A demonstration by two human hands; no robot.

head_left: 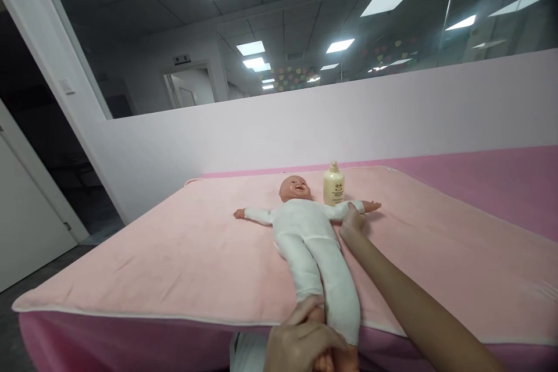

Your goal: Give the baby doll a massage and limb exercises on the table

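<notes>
A baby doll (303, 218) in a white suit lies on its back on a pink towel (209, 256), head away from me, arms spread and legs toward me. My left hand (300, 340) is wrapped round the doll's lower leg and foot at the near edge. My right hand (354, 222) is closed at the doll's sleeved forearm on the right side; its fingers are partly hidden behind the sleeve. Just beyond that arm stands an upright pale yellow pump bottle (333, 186) with a printed face, near the doll's head.
The towel covers a pink padded table (492, 186), whose front edge lies close to me. A white low wall (279, 128) with a glass window (305, 29) above it runs behind. At left are a white door (30, 215) and a dark doorway.
</notes>
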